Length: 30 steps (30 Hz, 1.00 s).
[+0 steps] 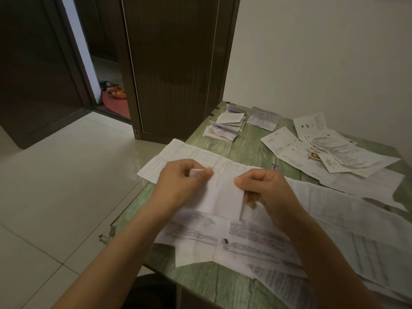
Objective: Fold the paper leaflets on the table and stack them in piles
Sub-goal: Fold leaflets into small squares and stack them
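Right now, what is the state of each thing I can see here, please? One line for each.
Leaflet in hands: held above the table, partly folded.
Left hand: grip pinching the leaflet's left edge.
Right hand: grip pinching its right edge.
Folded leaflets: stacked in piles at the far edge.
Unfolded leaflets: loose, overlapping.
Long sheet: flat, overhanging the table's left edge.
Door: open.

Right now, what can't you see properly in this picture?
All in the head view:
- Print on the folded piles and loose leaflets: too small to read.
- The leaflet being folded: its side edges are covered by the left hand and right hand.
- The table: cut off at the right and bottom edges.
- Sheets at lower right: blurred.
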{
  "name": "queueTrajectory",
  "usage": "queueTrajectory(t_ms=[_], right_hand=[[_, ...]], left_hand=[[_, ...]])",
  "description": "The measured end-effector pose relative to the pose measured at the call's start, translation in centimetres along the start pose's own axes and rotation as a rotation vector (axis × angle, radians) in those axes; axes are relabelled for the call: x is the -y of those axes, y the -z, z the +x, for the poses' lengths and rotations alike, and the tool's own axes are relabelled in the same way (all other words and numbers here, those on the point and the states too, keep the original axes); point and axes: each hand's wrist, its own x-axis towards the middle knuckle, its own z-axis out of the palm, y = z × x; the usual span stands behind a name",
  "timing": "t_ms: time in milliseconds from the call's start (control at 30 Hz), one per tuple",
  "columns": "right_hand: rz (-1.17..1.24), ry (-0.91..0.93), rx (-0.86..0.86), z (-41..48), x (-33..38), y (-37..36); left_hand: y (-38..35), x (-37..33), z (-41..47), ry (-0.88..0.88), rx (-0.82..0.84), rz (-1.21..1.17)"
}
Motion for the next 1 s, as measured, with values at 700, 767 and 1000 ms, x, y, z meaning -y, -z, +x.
queueTrajectory(t_ms=[700, 767, 1000], right_hand=[[-0.226, 0.162, 0.117, -0.5, -0.1, -1.2], [-0.225, 0.170, 0.125, -0.4, -0.2, -1.4], [-0.075, 0.098, 0.074, -0.2, 0.5, -0.1]], left_hand=[[-0.5, 0.8, -0.6, -0.208, 0.132, 0.392], [-0.5, 0.8, -0.6, -0.240, 0.117, 0.445], [2.1, 0.0, 0.0, -0.148, 0.114, 0.262]])
